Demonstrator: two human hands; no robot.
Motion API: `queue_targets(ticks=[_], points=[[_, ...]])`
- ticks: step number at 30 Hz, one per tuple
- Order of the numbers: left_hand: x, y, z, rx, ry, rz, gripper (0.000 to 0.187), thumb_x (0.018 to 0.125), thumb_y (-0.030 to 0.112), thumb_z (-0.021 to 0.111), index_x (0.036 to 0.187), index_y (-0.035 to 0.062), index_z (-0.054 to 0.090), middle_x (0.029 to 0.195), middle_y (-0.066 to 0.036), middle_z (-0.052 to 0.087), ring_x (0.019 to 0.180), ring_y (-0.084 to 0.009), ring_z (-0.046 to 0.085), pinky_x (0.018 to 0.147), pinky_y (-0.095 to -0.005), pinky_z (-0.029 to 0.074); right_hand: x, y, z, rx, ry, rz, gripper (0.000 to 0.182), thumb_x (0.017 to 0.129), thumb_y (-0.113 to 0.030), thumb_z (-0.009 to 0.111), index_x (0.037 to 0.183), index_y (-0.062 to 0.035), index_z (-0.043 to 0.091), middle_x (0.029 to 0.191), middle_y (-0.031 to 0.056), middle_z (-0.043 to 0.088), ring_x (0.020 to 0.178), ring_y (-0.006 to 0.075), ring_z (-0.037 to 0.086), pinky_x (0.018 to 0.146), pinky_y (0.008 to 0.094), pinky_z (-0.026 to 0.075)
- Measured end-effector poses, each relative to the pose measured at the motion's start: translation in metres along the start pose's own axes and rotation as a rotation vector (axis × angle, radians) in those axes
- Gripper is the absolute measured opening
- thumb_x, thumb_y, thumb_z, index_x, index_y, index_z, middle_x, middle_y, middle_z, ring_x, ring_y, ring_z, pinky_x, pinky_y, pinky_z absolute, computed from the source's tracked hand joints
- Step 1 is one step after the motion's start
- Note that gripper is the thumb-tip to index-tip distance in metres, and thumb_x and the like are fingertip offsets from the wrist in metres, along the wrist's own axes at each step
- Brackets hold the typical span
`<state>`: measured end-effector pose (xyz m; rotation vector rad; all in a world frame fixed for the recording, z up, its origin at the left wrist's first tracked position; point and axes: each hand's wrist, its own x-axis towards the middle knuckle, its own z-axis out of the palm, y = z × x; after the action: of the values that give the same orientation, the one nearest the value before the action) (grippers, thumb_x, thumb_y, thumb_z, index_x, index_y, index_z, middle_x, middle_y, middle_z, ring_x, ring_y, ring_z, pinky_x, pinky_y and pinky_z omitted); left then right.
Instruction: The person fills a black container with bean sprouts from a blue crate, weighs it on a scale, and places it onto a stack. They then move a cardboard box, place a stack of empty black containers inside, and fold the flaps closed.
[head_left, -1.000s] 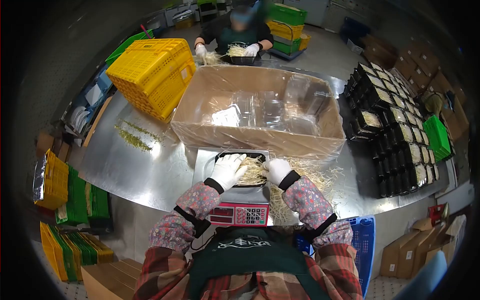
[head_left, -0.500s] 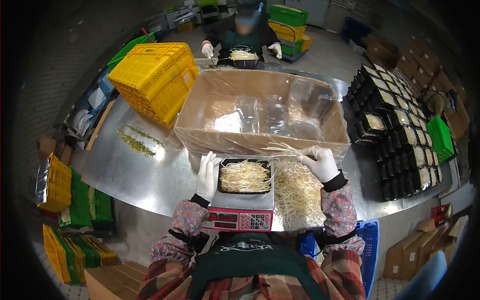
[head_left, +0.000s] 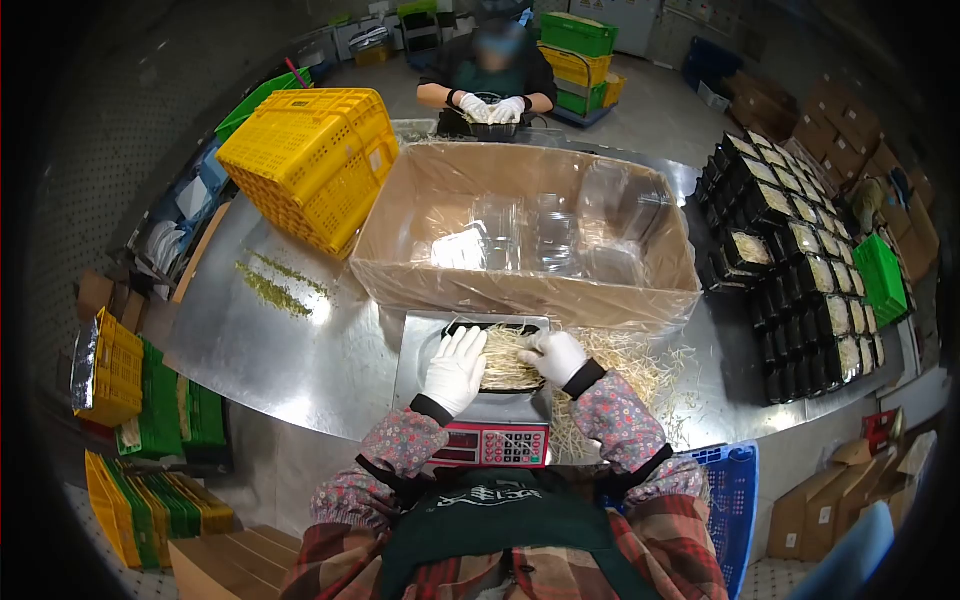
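Note:
A black tray (head_left: 512,389) full of pale bean sprouts (head_left: 508,358) sits on the steel plate of a red scale (head_left: 490,445). My left hand (head_left: 456,372), in a white glove, lies spread over the tray's left side. At the tray's right side, my gloved right hand (head_left: 556,358) touches the sprouts with its fingers curled in; what they may hold is hidden. A loose heap of sprouts (head_left: 620,365) lies on the table right of the scale, partly under my right forearm.
Beyond the scale stands a lined carton (head_left: 520,295) with clear plastic containers. Yellow crates (head_left: 310,150) are at the back left, stacked filled trays (head_left: 790,260) at the right. Across the table, a co-worker's gloved hands (head_left: 492,110) are on another tray. A blue basket (head_left: 735,510) stands near my right side.
My right hand has moved left from the heap to the tray, and the strands it held are no longer distinct. My left hand has shifted right onto the tray. The co-worker's hands have come together.

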<state>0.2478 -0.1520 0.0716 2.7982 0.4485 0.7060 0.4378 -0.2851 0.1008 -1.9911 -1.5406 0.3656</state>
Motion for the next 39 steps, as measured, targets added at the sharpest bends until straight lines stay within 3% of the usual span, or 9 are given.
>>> queue_targets(ticks=[6,10,12,17,20,24,29,32,39], points=[[-0.002,-0.006,0.002,-0.038,-0.04,0.01,0.047,0.09,0.019,0.054,0.133,0.0004,0.047,0.135,-0.019,0.05,0.127,-0.0365,0.044,0.107,-0.0465,0.033,-0.044,0.047,-0.061,0.26,0.074,0.39,0.019,0.082,-0.017,0.071,0.091,-0.0003,0.071,0.081,0.0154,0.07,0.077,0.0198,0.067,0.071,0.0319,0.051],[0.006,-0.011,-0.023,-0.269,0.004,-0.072,0.048,0.09,0.015,0.054,0.134,-0.0012,0.046,0.135,-0.022,0.048,0.127,-0.0368,0.044,0.108,-0.0413,0.033,-0.072,0.092,-0.068,-0.215,-0.165,0.469,0.033,0.077,-0.033,0.075,0.095,-0.005,0.072,0.083,0.0175,0.069,0.083,0.029,0.067,0.076,0.039,0.052],[0.007,-0.022,-0.037,-0.415,0.076,-0.211,0.045,0.092,0.012,0.05,0.134,-0.0022,0.045,0.135,-0.021,0.048,0.127,-0.0354,0.044,0.109,-0.0393,0.033,-0.078,0.081,-0.082,-0.478,-0.345,0.326,0.054,0.073,-0.041,0.076,0.114,-0.0082,0.065,0.106,0.0222,0.065,0.102,0.0347,0.062,0.087,0.0442,0.049],[0.014,-0.039,-0.027,-0.492,0.14,-0.389,0.049,0.095,0.014,0.047,0.139,-0.0035,0.037,0.137,-0.023,0.045,0.13,-0.0323,0.042,0.11,-0.0363,0.03,-0.02,-0.01,-0.061,-0.208,0.118,-0.061,0.089,0.07,-0.038,0.078,0.143,-0.0125,0.036,0.14,0.0227,0.043,0.128,0.039,0.042,0.104,0.0469,0.038],[0.025,-0.002,-0.019,-0.434,-0.046,-0.28,0.05,0.093,0.016,0.049,0.138,-0.0026,0.038,0.138,-0.025,0.043,0.129,-0.0393,0.04,0.108,-0.0425,0.032,0.012,-0.063,-0.021,-0.302,-0.099,-0.139,0.11,0.059,-0.042,0.083,0.15,-0.0245,0.024,0.15,0.021,0.027,0.135,0.0468,0.028,0.103,0.0608,0.031],[0.012,0.007,-0.003,0.057,-0.171,0.035,0.049,0.089,0.023,0.055,0.133,0.0018,0.047,0.131,-0.019,0.049,0.128,-0.0412,0.039,0.103,-0.0486,0.035,0.022,-0.049,-0.017,-0.478,-0.39,-0.071,0.105,0.06,-0.055,0.08,0.147,-0.0225,0.032,0.15,0.0222,0.029,0.137,0.0489,0.026,0.103,0.0613,0.032],[0.016,0.016,-0.007,-0.005,-0.12,-0.017,0.049,0.086,0.022,0.058,0.13,0.0042,0.049,0.127,-0.015,0.051,0.127,-0.0401,0.039,0.103,-0.0468,0.035,-0.005,-0.001,-0.02,-0.419,-0.413,0.016,0.06,0.071,-0.038,0.076,0.117,-0.0061,0.057,0.106,0.0197,0.061,0.098,0.0368,0.06,0.078,0.0431,0.051],[0.016,0.016,-0.005,0.023,-0.126,-0.025,0.051,0.086,0.023,0.057,0.132,0.0048,0.048,0.129,-0.015,0.05,0.127,-0.0391,0.039,0.103,-0.0467,0.035,-0.019,0.003,0.0,-0.403,-0.225,-0.026,0.027,0.079,-0.033,0.068,0.093,-0.0104,0.067,0.081,0.0129,0.067,0.079,0.0334,0.065,0.069,0.0449,0.052],[0.012,0.014,-0.005,0.048,-0.146,0.005,0.054,0.087,0.024,0.057,0.135,0.0025,0.044,0.132,-0.017,0.047,0.129,-0.0401,0.036,0.105,-0.0464,0.033,-0.037,0.01,-0.047,-0.096,-0.016,0.07,0.02,0.082,-0.03,0.065,0.084,-0.0107,0.069,0.078,0.0153,0.067,0.075,0.0335,0.065,0.067,0.0436,0.052]])
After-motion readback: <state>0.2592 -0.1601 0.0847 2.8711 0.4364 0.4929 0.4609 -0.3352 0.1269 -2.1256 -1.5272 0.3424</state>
